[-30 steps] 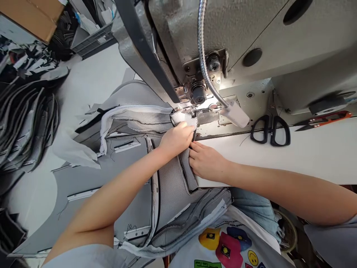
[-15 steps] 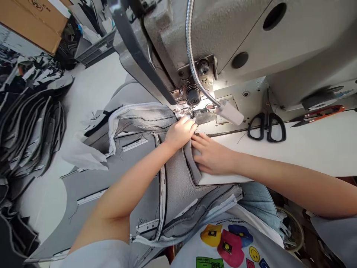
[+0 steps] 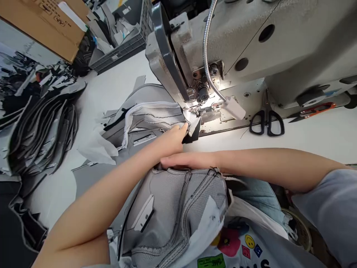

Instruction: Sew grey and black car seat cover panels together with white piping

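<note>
My left hand (image 3: pixel 176 138) is closed on the edge of a grey sewn fabric piece (image 3: pixel 164 208), close to the presser foot (image 3: pixel 198 111) of a sewing machine (image 3: pixel 178 48). My right hand (image 3: pixel 191 160) reaches in under my left wrist and grips a raised fold of the same piece; most of its fingers are hidden by the cloth. The fabric bunches up toward my body, showing dark stitched seams and white strips. White edging (image 3: pixel 129 115) curves along its far part. A small dark flap (image 3: pixel 195 134) hangs beside the needle area.
Black-handled scissors (image 3: pixel 267 121) and orange thread snips (image 3: pixel 312 111) lie on the right of the machine bed. Stacked grey pieces (image 3: pixel 41 134) cover the left of the white table (image 3: pixel 95 96). Behind stand a grey crate (image 3: pixel 122 50) and a cardboard box (image 3: pixel 44 26).
My right hand has moved left from the table edge, under my left wrist. The near part of the fabric has been lifted and folded up. The camera view has shifted.
</note>
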The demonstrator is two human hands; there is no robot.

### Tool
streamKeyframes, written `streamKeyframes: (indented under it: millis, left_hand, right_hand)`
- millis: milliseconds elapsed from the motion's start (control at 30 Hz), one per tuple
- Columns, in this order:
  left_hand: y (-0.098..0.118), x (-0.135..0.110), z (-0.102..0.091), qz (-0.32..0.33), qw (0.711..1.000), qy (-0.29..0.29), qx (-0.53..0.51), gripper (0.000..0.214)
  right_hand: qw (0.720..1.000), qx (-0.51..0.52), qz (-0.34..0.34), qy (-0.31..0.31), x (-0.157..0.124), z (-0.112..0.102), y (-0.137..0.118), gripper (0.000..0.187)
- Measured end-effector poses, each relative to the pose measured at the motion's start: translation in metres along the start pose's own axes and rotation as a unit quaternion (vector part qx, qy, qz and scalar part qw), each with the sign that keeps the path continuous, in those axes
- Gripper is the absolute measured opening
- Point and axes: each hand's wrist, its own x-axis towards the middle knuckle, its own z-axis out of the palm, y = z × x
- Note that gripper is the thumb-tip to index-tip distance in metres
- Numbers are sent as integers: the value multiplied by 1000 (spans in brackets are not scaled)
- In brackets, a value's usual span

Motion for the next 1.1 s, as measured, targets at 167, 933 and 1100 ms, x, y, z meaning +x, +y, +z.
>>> streamKeyframes:
  millis: [167, 933, 1100]
  left_hand:
    - [-17, 30, 29, 44, 988, 107, -98, 43]
    - [-19, 42, 51, 91, 970, 223, -6, 31]
    - [-17, 42, 45, 77, 972, 219, -27, 28]
  right_hand:
    - [973, -229, 3, 23, -46, -12, 59, 28]
    - [792, -605, -55, 58, -86, 59, 80, 51]
    - [936, -344, -55, -56, -40, 38, 56, 48]
